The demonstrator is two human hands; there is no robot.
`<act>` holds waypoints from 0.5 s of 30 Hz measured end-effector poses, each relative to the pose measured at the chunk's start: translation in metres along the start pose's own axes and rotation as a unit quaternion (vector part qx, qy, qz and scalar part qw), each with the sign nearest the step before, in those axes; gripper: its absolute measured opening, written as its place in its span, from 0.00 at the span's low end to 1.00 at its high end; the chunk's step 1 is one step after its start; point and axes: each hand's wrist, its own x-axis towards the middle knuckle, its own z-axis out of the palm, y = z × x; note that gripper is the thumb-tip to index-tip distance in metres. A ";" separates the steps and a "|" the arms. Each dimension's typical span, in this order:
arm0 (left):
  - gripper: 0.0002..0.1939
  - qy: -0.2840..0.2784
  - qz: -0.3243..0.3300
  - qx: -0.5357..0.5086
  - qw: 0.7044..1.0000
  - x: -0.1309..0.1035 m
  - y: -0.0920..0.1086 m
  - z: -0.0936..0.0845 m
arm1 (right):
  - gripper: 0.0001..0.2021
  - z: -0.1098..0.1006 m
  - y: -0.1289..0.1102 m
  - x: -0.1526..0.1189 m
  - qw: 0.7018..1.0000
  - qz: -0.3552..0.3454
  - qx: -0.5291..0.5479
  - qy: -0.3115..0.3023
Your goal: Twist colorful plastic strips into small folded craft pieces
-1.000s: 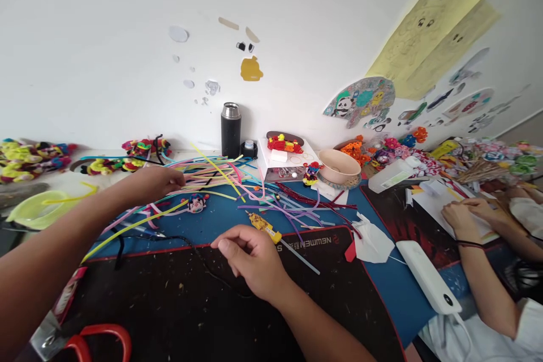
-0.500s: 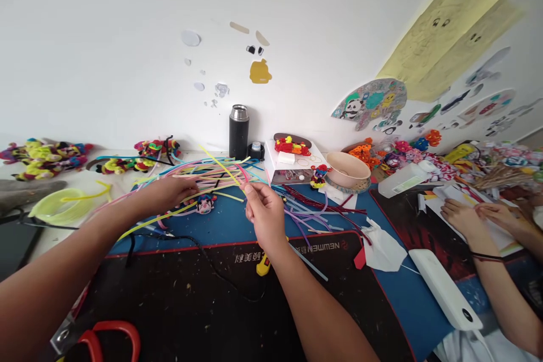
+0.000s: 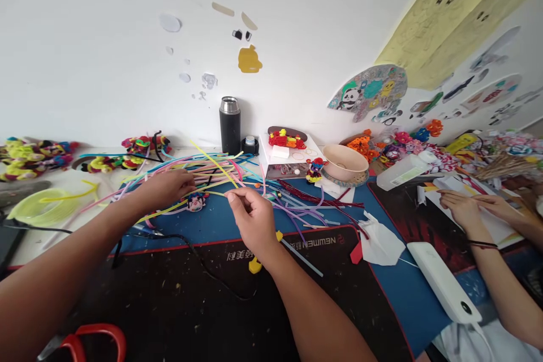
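Observation:
My right hand is closed in a pinch on a yellow pipe cleaner, which slants up and left from the fingertips over a loose pile. In that pile, pastel pipe cleaners lie in pink, blue and peach. Over its left part, my left hand has its fingers curled down among the strands; what they grip is hidden. A small painted face piece lies just below the left hand. Purple pipe cleaners and dark red tinsel ones spread to the right of my right hand.
A black thermos stands by the wall, its cap beside it. Red-handled scissors and a yellow tool lie on the black mat. At right are a bowl, a white power bank and another person's hands.
The view has shifted, so most things sit slightly further left. My right hand still pinches the yellow pipe cleaner, and my left hand stays at the pile.

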 end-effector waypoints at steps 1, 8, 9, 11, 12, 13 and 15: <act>0.18 -0.014 0.000 0.005 1.000 0.000 0.000 0.000 | 0.16 0.000 -0.001 -0.001 1.000 -0.009 -0.013 -0.002; 0.14 -0.049 -0.024 0.034 0.998 0.000 0.005 -0.007 | 0.17 0.003 0.002 -0.001 0.996 -0.029 -0.078 -0.016; 0.13 -0.049 -0.020 0.037 0.998 -0.001 0.006 -0.008 | 0.17 0.003 0.003 -0.002 0.996 -0.030 -0.085 -0.018; 0.13 -0.047 -0.008 0.043 0.998 -0.002 0.008 -0.009 | 0.16 0.003 0.005 -0.003 0.994 -0.034 -0.100 -0.029; 0.13 -0.045 0.000 0.044 0.998 -0.003 0.009 -0.009 | 0.16 0.004 0.005 -0.003 0.993 -0.037 -0.107 -0.035; 0.14 -0.042 0.008 0.043 0.998 -0.003 0.010 -0.008 | 0.15 0.004 0.006 -0.004 0.992 -0.040 -0.111 -0.040; 0.16 -0.032 0.023 0.038 0.998 -0.004 0.010 -0.007 | 0.15 0.003 0.006 -0.004 0.991 -0.047 -0.116 -0.048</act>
